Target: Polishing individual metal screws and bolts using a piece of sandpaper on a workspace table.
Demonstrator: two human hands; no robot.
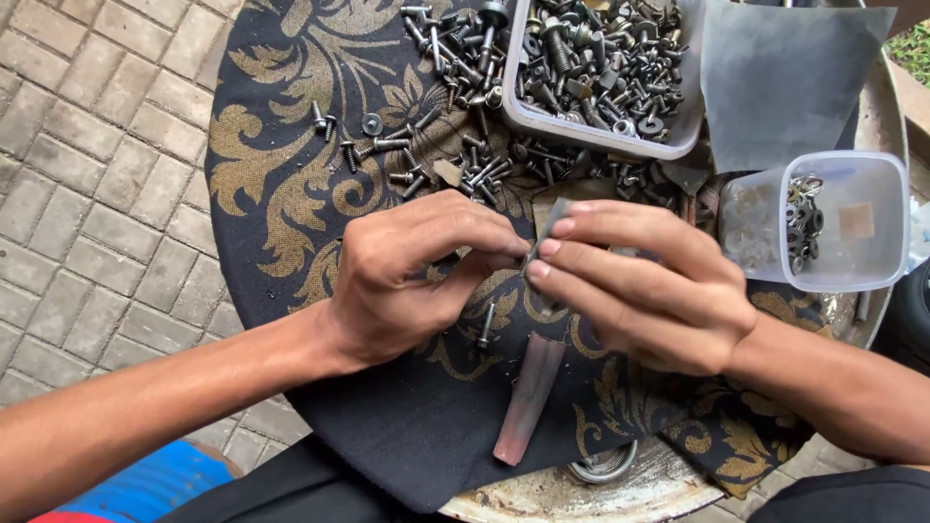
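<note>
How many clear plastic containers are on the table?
2. One large plastic container, full of bolts and nuts, stands at the top centre. One smaller plastic container, holding a few washers, stands at the right edge. Others may be hidden outside the view.

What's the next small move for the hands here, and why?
Probably keep rubbing the small part against the folded grey abrasive strip: the left hand pinches something hidden at the strip's edge, the right hand pinches the strip, and loose screws lie on the black-and-gold cloth beyond.
</note>
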